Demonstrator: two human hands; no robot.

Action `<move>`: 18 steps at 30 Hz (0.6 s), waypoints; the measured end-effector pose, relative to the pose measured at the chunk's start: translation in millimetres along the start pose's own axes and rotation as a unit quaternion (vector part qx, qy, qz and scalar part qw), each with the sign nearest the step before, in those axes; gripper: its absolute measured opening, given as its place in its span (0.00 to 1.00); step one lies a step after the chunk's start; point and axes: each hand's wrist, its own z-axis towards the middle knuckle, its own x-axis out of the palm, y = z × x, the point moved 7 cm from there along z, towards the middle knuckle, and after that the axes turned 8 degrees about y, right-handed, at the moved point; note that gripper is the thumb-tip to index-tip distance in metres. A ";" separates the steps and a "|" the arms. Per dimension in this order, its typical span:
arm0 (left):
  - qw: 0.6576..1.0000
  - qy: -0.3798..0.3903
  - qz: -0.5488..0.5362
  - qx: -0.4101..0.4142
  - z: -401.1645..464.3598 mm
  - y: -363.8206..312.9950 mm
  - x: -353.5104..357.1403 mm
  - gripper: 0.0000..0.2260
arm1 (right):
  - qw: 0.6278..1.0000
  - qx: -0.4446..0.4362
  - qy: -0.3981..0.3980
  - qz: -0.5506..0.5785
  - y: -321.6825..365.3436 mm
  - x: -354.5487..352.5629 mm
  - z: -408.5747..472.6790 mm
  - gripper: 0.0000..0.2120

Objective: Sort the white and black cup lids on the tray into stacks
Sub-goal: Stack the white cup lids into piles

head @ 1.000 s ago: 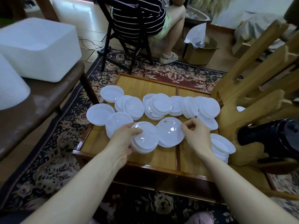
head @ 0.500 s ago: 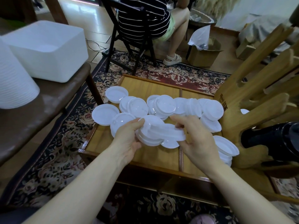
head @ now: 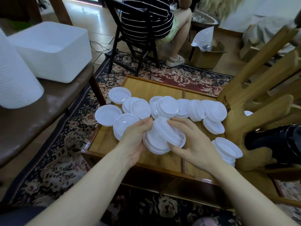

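Observation:
Many white cup lids (head: 164, 106) lie spread across the wooden tray (head: 146, 86). Above the tray's near middle I hold a small stack of white lids (head: 158, 144) in my left hand (head: 135, 137). My right hand (head: 193, 144) presses another white lid (head: 169, 132) onto that stack, tilted. A short stack of white lids (head: 228, 147) stands at the tray's right front. A stack of black lids (head: 276, 141) lies on its side at the right, off the tray.
A wooden rack (head: 260, 98) rises at the tray's right edge. A brown bench (head: 32, 111) on the left carries a white tub (head: 52, 49) and a ribbed white stack (head: 14, 79). A person sits on a black chair (head: 140, 38) beyond the tray. A cardboard box (head: 206, 54) stands behind.
My left hand lifted its stack of white lids off the tray. My right hand picked up a lid from the tray and brought it left onto that stack.

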 end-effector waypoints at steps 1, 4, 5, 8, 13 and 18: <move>1.000 0.004 -0.002 0.001 0.2 0.0 0.9 0.09 | 0.999 0.005 0.020 0.040 1.0 1.9 1.3 0.28; 1.000 0.009 -0.009 0.007 -0.1 -1.3 2.6 0.08 | 0.987 0.034 0.059 0.147 4.1 6.9 3.2 0.31; 1.000 0.010 -0.004 0.006 -0.2 -1.4 2.1 0.09 | 0.983 0.047 0.056 0.168 4.1 7.6 3.5 0.30; 1.000 0.021 0.012 -0.008 -0.1 1.9 2.2 0.12 | 0.980 0.071 0.045 0.181 0.5 7.9 3.5 0.28; 0.999 0.038 0.013 -0.018 0.2 4.0 4.1 0.14 | 0.980 0.049 0.075 0.178 2.9 5.9 4.0 0.32; 0.997 0.075 0.033 -0.008 -1.7 2.4 10.7 0.15 | 0.979 0.029 0.093 0.180 8.7 5.7 5.1 0.34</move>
